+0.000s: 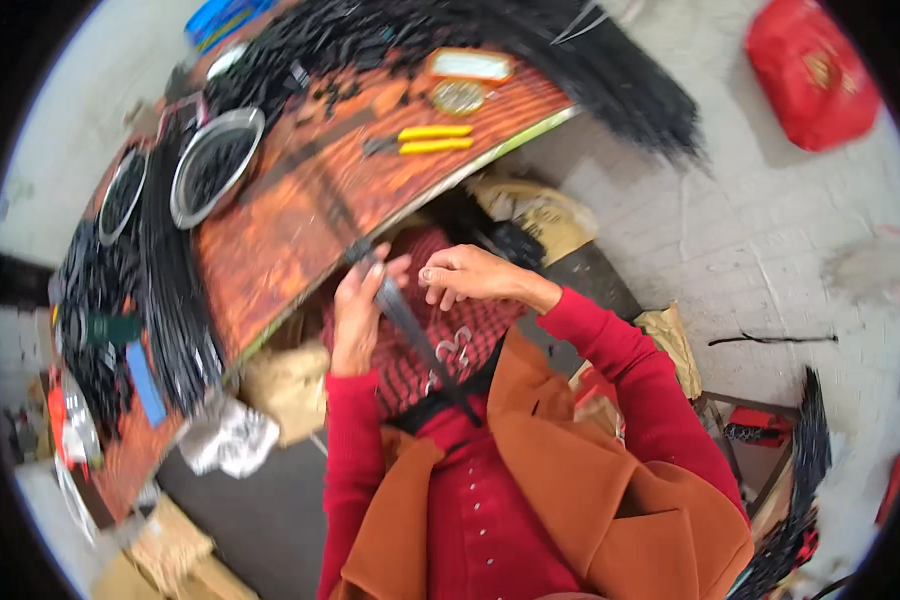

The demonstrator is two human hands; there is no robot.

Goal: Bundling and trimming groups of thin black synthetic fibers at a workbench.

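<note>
A long black strip [410, 320] is held over the lap, clamped in the left hand [358, 310]; the right hand [470, 275] is pinched near its top end. Work seems midway: loose strips [170, 270] and filled metal bowls [215, 165] remain on the table [300, 230] beyond.

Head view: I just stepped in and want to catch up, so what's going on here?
A person in red sleeves and an orange vest sits at a worn orange-brown table. Their left hand holds a long thin black strip that slants down over their lap, while the right hand hovers just beside its upper end, fingers curled. On the table lie heaps of similar black strips, two metal bowls of black pieces and yellow-handled pliers. A red bag sits on the floor.
</note>
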